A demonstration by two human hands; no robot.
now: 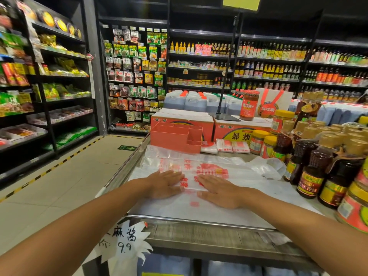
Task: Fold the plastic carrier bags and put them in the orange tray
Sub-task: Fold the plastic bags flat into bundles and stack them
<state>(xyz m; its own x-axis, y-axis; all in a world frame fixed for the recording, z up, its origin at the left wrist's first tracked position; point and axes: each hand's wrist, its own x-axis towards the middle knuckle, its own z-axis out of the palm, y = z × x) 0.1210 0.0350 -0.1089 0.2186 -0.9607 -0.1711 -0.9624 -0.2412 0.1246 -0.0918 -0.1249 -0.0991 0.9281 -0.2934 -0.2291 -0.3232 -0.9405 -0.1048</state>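
Note:
A clear plastic carrier bag (211,170) with red print lies flat on the metal counter (199,222), folded into a long strip running left to right. My left hand (165,184) and my right hand (221,191) both press flat on it, fingers straight, side by side. More loose clear bags (264,164) lie spread behind and to the right. The orange tray (175,136), divided into compartments, stands at the back left of the counter. Three folded bags (232,146) lie in a row just right of the tray.
Dark sauce bottles (316,168) and yellow-lidded jars (258,142) crowd the counter's right side. Orange cartons (229,126) and a sign stand (223,114) stand behind the tray. Store shelves line the back and left, with an aisle floor (69,176) at left.

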